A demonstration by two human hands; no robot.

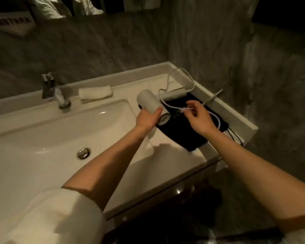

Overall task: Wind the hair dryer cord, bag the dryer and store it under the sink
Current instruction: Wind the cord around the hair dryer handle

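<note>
A white hair dryer [149, 101] lies on the counter to the right of the basin, its barrel over a flat black bag [181, 136]. My left hand [147, 118] grips the barrel near its rear grille. The dryer's folded handle [174, 94] points toward the wall. A white cord [180, 76] loops up from the handle toward the back corner and comes round over the bag. My right hand [198, 118] pinches this cord above the bag. The plug end [214, 96] rests against the counter's raised right rim.
A white sink [42, 131] with a chrome drain [83, 153] fills the left. A chrome faucet [54, 90] stands behind it, and a folded white towel [95, 93] lies at the back. Marbled walls close in behind and on the right. The space below the counter is dark.
</note>
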